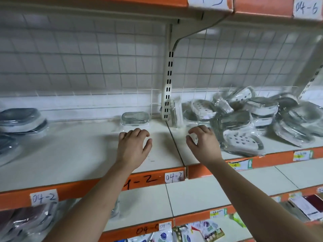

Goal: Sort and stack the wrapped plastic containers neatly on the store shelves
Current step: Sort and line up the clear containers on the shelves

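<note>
Hovering left hand (133,145) near wrapped container (135,117)

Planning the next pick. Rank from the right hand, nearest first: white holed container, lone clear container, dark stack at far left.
1. White holed container, just right of the right hand.
2. Lone clear container, to the left, mid-shelf.
3. Dark stack, far left end.

from my feed i see a white wire grid (87,55) across the back, with a slotted upright post (168,84) in the middle. handwritten paper labels: "04-2" label (44,197) low on the left, "04-6" label (306,8) top right. yellow price tags (240,165) on the right. down below, dark red wrapped packs (21,222) at left and colourful packets (201,233) at the bottom, too blurry to read.
</note>
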The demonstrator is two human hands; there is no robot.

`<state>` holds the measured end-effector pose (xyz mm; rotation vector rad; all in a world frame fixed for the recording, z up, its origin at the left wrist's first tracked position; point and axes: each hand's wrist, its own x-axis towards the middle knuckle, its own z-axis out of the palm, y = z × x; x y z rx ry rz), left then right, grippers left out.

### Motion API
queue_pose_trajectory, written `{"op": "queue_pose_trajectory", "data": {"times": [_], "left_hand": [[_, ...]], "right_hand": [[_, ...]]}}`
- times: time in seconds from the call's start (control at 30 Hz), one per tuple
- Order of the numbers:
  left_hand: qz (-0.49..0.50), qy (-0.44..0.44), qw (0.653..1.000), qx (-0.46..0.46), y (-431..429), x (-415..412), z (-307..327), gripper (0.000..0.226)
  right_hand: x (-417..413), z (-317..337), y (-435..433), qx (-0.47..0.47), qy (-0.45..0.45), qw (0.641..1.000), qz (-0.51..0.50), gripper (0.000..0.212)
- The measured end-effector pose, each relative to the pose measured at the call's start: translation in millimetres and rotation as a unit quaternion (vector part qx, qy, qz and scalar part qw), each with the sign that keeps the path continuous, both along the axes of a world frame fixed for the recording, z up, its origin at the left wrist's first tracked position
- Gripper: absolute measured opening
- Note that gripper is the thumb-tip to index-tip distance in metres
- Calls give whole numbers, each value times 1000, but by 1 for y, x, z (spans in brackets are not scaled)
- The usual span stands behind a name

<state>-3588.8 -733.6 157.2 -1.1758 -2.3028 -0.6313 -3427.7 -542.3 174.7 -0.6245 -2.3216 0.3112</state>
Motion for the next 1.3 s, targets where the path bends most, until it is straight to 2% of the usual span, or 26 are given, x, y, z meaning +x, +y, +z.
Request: {"op": "queue_pose_trajectory", "data": {"times": [0.07, 0.17, 0.2, 0.27, 0.4, 0.67, 0.77, 0.87, 1.0, 1.07, 1.2, 1.3], "left_hand": [[5, -6, 1000, -7, 10, -3, -7, 37], [12, -18, 1000, 3, 18, -4, -17, 35], [17, -24, 999, 15, 18, -5, -19, 34], [26, -39, 998, 45, 18, -7, -20, 31], [30, -77, 993, 82, 18, -12, -20, 30], [76, -21, 996, -34, 26, -48, -8, 38], [128, -90, 981, -110, 35, -69, 1, 48], [150, -133, 969, -147, 38, -81, 2, 54], [144, -82, 978, -127, 34, -80, 6, 40], [123, -84, 984, -99, 30, -75, 9, 34], [67, -142, 986, -47, 21, -59, 7, 43], [48, -176, 981, -61, 12, -49, 5, 51]], "right_hand": [[0, -2, 23, 21, -46, 998, -39, 38], [-1, -12, 52, 9, -196, 974, -112, 53], [-1, -15, 56, 8, -212, 969, -123, 59], [-1, -19, 54, 11, -199, 973, -115, 69], [-3, -26, 27, 35, -123, 989, -68, 57], [-9, -31, 18, 25, -81, 996, 10, 54], [-8, -32, 16, 8, -61, 998, 8, 52], [-8, -33, 14, 0, -53, 999, 6, 51], [-6, -32, 17, -26, -32, 999, 1, 53], [-6, -32, 17, -21, -26, 999, -1, 50], [-5, -31, 16, -13, -62, 998, -23, 59], [-5, -31, 16, -27, -75, 997, -11, 63]]}}
